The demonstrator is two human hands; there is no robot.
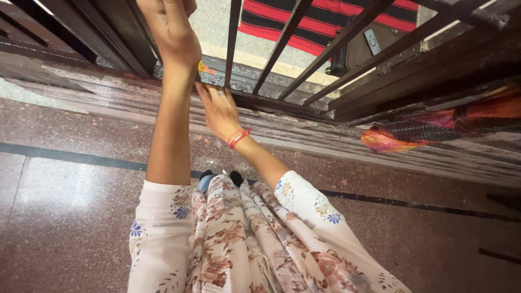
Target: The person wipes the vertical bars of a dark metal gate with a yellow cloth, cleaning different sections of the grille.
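Floral cloth (233, 239): nearest the lens, a pale pink-flowered garment with white sleeves hanging down the front.
Floor (65, 217): speckled reddish stone crossed by a dark inlaid line.
Window grille (282, 43): dark bars slanting up from a worn wooden sill (304, 127).
Striped cloth (325, 21): red and black, beyond the bars.
Bright fabric (423, 133): orange and pink, bunched on the sill at the right.
Left hand (172, 30): raised against the bars; grip cut off at the frame's top, so I cannot tell it.
Right hand (220, 111): flat on the sill, fingers spread, grip holding nothing.
Red bangles (237, 138): round the right wrist.
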